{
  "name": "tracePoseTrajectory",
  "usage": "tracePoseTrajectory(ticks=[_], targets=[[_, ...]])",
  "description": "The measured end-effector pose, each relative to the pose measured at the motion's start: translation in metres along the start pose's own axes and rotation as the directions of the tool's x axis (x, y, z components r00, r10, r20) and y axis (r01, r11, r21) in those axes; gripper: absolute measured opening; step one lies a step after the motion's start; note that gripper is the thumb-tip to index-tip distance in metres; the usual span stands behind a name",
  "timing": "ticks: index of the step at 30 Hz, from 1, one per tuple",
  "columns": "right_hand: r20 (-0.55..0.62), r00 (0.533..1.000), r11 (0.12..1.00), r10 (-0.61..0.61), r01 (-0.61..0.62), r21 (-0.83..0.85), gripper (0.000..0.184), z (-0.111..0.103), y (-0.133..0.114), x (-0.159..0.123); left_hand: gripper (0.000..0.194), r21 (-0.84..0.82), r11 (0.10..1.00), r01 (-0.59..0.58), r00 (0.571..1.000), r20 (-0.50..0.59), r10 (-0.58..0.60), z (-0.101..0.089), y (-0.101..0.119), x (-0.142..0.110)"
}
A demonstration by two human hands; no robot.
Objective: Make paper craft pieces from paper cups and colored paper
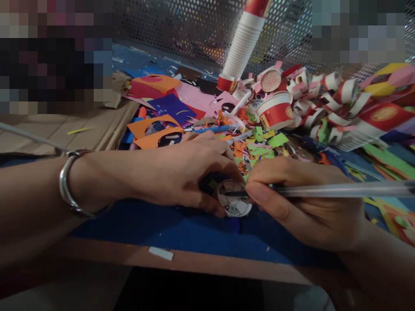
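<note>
A small white paper disc (238, 206) with black pen lines lies near the front of the blue tabletop. My left hand (194, 168) wears a silver bangle and grips the disc's left side, thumb at its lower edge and fingers curved around the far side. Pinched in my right hand (308, 203) is a pen (330, 190) with a clear barrel. Its dark tip reaches over the disc; whether it touches the surface I cannot tell. Behind both hands lie green and orange paper scraps (259, 149).
A tall stack of paper cups (244, 41) leans near the perforated metal panel (181, 26). Cut cups (275, 110) and curled strips crowd the right. Coloured sheets (175, 108) lie behind my left hand, cardboard (65, 134) at left. A white strip (161, 253) rests on the front edge.
</note>
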State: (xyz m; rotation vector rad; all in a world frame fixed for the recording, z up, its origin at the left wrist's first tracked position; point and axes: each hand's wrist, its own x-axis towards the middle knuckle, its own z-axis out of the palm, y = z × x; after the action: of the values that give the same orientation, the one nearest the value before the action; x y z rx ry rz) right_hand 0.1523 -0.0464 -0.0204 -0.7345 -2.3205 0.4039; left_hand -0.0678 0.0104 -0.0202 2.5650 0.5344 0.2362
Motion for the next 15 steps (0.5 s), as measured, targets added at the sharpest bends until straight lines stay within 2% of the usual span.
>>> tracePoseTrajectory(ticks=[6,15], targets=[[-0.001,1.0,1.0,-0.006,0.006,0.002,0.016,-0.0001,-0.0013,0.0009,0.034,-0.013,1.0,-0.021,1.0,-0.018,0.021,0.0006,-0.0012,0.0015],[-0.014,1.0,1.0,-0.004,0.004,-0.001,0.017,0.0001,0.0007,0.0015,0.037,-0.005,1.0,-0.005,1.0,0.006,0.005,-0.0001,-0.0005,0.0009]])
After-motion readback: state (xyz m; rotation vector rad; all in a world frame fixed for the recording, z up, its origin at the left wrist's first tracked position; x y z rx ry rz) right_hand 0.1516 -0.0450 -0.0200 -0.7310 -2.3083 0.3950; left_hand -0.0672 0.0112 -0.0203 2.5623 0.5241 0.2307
